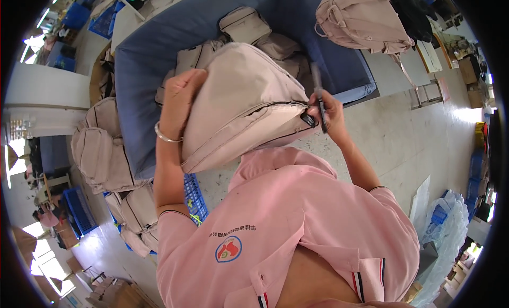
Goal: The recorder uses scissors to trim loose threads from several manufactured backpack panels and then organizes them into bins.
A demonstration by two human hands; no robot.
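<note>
A beige fabric backpack (238,90) is held up in front of my chest, tilted, with a dark-edged seam or zipper running toward its right corner. My left hand (183,90) is closed on the bag's left edge, its fingertips hidden behind the fabric. At the right corner, my right hand (331,114) is closed around a slim dark-handled tool (321,104). The tool's thin, pale upper end points up and is blurred, so its exact kind cannot be made out. A small black piece (308,119) lies against the bag corner beside the right fingers.
Behind the bag stands a large blue padded bin (140,69) holding several beige bags (245,26). More beige backpacks (101,149) are piled at the left, near a blue plastic crate (195,196). A pinkish backpack (360,19) rests at the back right. Clear plastic wrapping (448,223) is at the right.
</note>
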